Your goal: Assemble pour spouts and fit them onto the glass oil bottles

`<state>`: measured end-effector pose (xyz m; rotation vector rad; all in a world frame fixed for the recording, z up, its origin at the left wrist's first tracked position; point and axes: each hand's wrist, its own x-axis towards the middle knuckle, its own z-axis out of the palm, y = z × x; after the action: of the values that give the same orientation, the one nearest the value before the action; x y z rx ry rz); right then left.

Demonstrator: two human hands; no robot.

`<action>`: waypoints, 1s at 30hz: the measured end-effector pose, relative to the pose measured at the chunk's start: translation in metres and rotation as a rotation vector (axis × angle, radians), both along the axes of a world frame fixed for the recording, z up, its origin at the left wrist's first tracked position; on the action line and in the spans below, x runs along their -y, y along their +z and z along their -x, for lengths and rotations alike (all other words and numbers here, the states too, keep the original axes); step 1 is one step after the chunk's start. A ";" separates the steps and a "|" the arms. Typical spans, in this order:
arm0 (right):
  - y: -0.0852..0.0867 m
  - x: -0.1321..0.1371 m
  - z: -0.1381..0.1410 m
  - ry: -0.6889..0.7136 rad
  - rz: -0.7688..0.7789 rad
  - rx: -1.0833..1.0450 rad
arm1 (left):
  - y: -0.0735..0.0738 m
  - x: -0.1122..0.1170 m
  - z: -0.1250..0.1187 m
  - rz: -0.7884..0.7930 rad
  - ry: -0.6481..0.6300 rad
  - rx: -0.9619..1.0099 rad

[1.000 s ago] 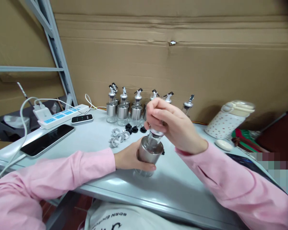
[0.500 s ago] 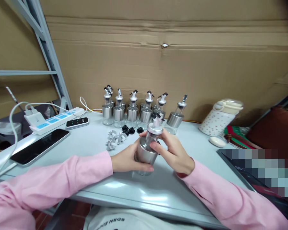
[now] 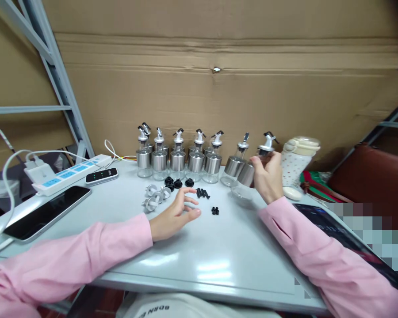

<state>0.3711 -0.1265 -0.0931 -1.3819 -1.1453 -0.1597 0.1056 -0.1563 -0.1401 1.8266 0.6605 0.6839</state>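
My right hand (image 3: 269, 177) grips an oil dispenser bottle (image 3: 246, 173) of glass and steel by its upper part, beside another dispenser bottle (image 3: 235, 167) at the right end of a row. Its spout, with a black flip lever, points up; whether its base touches the table cannot be made out. My left hand (image 3: 177, 214) hovers over the table, fingers apart, holding nothing. Close to it lie grey-white spout pieces (image 3: 151, 203), black stoppers (image 3: 177, 183), short black levers (image 3: 203, 193) and tiny black caps (image 3: 215, 210). Several more dispenser bottles (image 3: 178, 161) stand upright behind.
A power strip (image 3: 73, 172) with a white charger, a small black device (image 3: 101, 176) and a phone (image 3: 48, 213) lie on the left. At right are a dotted tumbler (image 3: 296, 163), a white oval object (image 3: 292, 193) and a dark screen (image 3: 334, 234). Cardboard (image 3: 219, 101) walls the back.
The bottle held in both hands has gone to the right, now in my right hand alone. My left hand has let go, uncovering the small black parts. The view has shifted slightly.
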 end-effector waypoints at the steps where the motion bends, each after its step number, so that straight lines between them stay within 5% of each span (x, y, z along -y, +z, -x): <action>1: -0.004 -0.003 -0.003 -0.007 0.037 0.019 | 0.000 0.000 0.000 -0.004 0.000 0.003; 6: -0.016 -0.014 -0.011 0.048 0.148 0.064 | -0.003 -0.003 0.001 -0.042 -0.022 0.011; 12: -0.036 -0.030 -0.014 0.293 0.230 0.163 | -0.004 -0.005 0.001 -0.057 -0.026 -0.003; 18: -0.057 -0.041 -0.026 0.319 0.374 0.136 | -0.001 -0.003 0.000 -0.051 -0.018 -0.042; 30: -0.070 -0.059 -0.043 0.568 0.457 0.063 | 0.004 0.002 0.000 -0.040 -0.025 -0.110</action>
<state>0.4138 -0.0678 -0.1628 -1.3840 -1.6495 0.4959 0.1055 -0.1580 -0.1358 1.9169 0.6997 0.5868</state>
